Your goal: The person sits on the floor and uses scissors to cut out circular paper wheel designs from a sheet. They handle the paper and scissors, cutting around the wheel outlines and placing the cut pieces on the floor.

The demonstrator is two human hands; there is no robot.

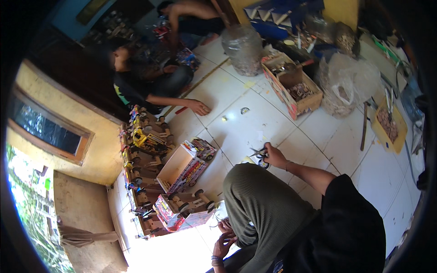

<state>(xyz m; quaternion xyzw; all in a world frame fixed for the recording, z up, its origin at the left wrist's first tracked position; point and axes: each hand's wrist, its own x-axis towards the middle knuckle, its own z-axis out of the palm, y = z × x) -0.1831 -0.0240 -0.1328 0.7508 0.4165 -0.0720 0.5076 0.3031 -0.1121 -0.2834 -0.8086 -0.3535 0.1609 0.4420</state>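
My right hand is closed around a pair of dark-handled scissors, held just above the tiled floor beyond my bent knee. The blades point left and stand slightly apart. Next to them a small pale-yellow piece shows partly behind the knee. My left hand rests low beside my leg with its fingers curled together; anything in them is too small to make out. Near it stands a toy truck of printed board with round wheels, tipped over. Another toy truck with an open box bed lies farther off.
Several more toy trucks line the left wall. Two people sit at the back; one person's hand touches the floor. At right are a wooden box of small pieces, plastic bags, a hammer and a yellow tub.
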